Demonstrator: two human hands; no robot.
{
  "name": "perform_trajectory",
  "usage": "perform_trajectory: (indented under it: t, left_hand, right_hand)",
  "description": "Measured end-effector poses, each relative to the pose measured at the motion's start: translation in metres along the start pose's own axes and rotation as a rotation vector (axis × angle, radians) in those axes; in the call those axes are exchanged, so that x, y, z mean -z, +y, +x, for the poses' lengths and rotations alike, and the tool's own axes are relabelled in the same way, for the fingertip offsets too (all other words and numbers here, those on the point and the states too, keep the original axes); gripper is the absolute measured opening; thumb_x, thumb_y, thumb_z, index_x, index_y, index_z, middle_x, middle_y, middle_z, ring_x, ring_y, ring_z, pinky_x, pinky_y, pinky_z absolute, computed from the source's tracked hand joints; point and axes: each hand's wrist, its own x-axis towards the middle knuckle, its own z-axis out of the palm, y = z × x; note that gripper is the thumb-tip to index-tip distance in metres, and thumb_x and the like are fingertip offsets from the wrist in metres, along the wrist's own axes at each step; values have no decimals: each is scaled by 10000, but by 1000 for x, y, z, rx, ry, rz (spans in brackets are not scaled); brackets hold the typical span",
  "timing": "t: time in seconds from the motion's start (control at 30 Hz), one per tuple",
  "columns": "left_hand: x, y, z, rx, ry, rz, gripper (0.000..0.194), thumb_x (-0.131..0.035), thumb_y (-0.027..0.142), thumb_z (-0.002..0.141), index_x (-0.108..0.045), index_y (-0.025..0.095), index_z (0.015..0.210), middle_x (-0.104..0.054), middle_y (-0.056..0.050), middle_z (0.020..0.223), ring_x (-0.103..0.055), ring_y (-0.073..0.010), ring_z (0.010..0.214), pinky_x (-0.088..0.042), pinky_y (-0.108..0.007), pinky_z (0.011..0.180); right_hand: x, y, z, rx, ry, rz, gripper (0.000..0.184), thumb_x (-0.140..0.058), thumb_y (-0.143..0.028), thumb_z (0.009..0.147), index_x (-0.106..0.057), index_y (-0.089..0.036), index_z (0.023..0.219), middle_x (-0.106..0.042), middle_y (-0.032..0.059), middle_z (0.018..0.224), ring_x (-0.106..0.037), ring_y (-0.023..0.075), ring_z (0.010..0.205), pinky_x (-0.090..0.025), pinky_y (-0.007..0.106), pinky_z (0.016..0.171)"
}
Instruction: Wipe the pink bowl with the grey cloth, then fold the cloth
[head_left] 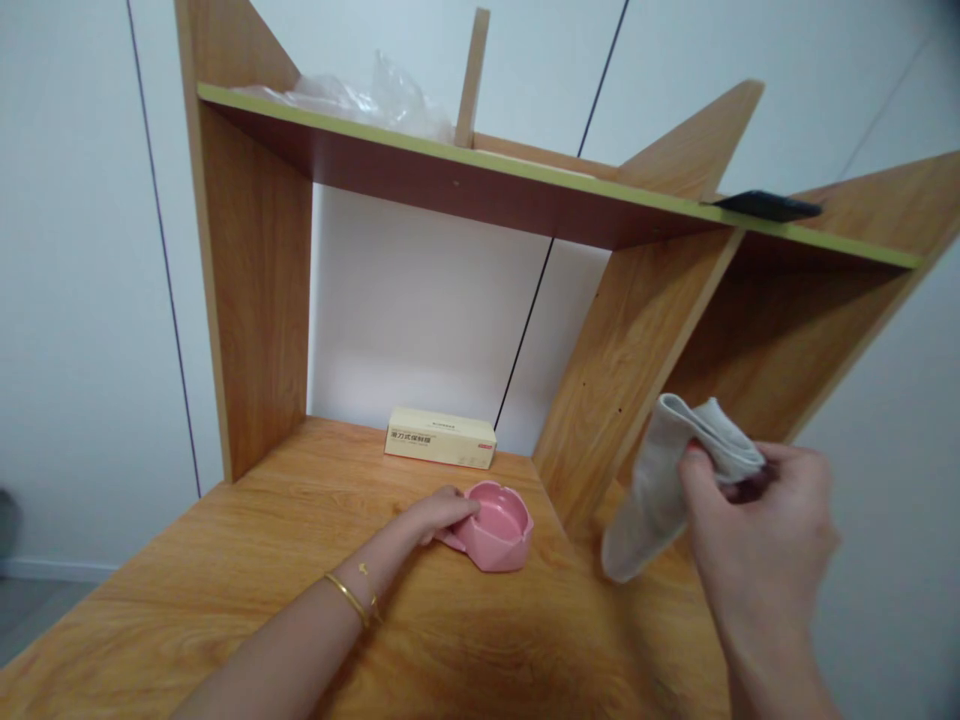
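Note:
A pink faceted ashtray (501, 545) stands upright on the wooden desktop. My left hand (444, 513) grips its left side, with the thumb over the rim and the fingers low on the outside. Raised above the desk on the right, my right hand (765, 530) is closed on a folded light grey cloth (652, 490), pinched near its upper end. The cloth hangs down to the left, slightly blurred, apart from the ashtray.
A cream box with printed lettering (440, 438) lies at the back of the desk (247, 590), behind the ashtray. Upright wooden panels carry a shelf (420, 165) overhead. Clear plastic wrapping (360, 100) and a dark flat object (769, 206) rest on it.

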Motion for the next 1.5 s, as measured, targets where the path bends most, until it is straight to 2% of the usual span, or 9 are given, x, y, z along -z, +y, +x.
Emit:
perform_trajectory:
  t: [0.23, 0.33, 0.47, 0.6, 0.9, 1.0, 1.1, 1.27, 1.5]
  left_hand:
    - [36, -14, -50, 37, 8, -162, 210, -429, 356, 786, -475, 154, 819, -485, 29, 583, -480, -48, 438, -422, -114, 388]
    - [45, -29, -63, 19, 101, -230, 281, -462, 431, 775, -461, 158, 840, -465, 51, 531, -451, -42, 377, -383, -113, 347]
    - [48, -45, -69, 28, 272, -167, 348, -479, 441, 778, -417, 155, 967, -474, 72, 484, -438, -59, 316, -369, -140, 314]
    - [47, -48, -70, 19, 339, -84, 340, -452, 417, 797, -397, 145, 992, -491, 70, 471, -434, -68, 276, -351, -149, 281]
    - [51, -57, -70, -96, 382, 82, 395, -448, 461, 764, -378, 164, 1016, -571, 32, 631, -410, -52, 255, -316, -167, 256]
    - [49, -57, -73, -186, 420, 120, 391, -444, 441, 767, -398, 161, 1036, -617, -12, 725, -532, -97, 399, -412, -200, 369]
    - [47, -52, -79, -313, 461, 172, 374, -471, 368, 757, -419, 156, 1060, -639, -66, 894, -621, -179, 744, -490, -283, 650]
    - [45, -38, -92, -398, 507, 408, 437, -544, 284, 703, -445, 192, 1118, -604, -55, 1048, -572, -217, 935, -438, -333, 821]
    - [40, -22, -105, -412, 531, 589, 515, -585, 274, 673, -485, 192, 1171, -575, -63, 1140, -532, -245, 1024, -384, -361, 917]
  right_hand:
    - [-57, 4, -50, 33, -472, 85, 223, -459, -420, 731, -463, -219, 829, -494, -28, 552, -490, 170, 518, -327, 250, 506]
    - [-76, 3, -81, -5, -655, 251, 219, -422, -429, 762, -455, -219, 816, -532, -16, 602, -506, 169, 550, -357, 250, 520]
    - [-90, -3, -111, -66, -804, 566, 213, -439, -410, 768, -443, -206, 829, -564, 2, 695, -545, 168, 644, -418, 255, 585]
    - [-96, -3, -131, -65, -912, 619, 243, -459, -419, 776, -458, -192, 863, -552, -15, 668, -526, 147, 601, -412, 243, 569]
    - [-100, 8, -156, 129, -938, 499, 331, -341, -406, 854, -581, -184, 801, -562, 37, 756, -518, 159, 698, -406, 264, 645]
    - [-106, 12, -164, 34, -851, 434, 245, -434, -391, 801, -522, -184, 896, -464, -18, 646, -489, 150, 600, -416, 262, 583]
    - [-113, 16, -172, -111, -788, 449, 547, -526, -355, 726, -316, -143, 1185, -430, -51, 626, -496, 155, 560, -432, 264, 543]
    - [-118, 18, -178, -255, -956, 483, 798, -540, -271, 669, -95, -95, 1307, -575, 42, 806, -596, 198, 719, -477, 294, 647]
    - [-109, 14, -169, -164, -1099, 357, 813, -475, -226, 704, -30, -47, 1360, -635, 85, 840, -624, 215, 734, -481, 311, 676]
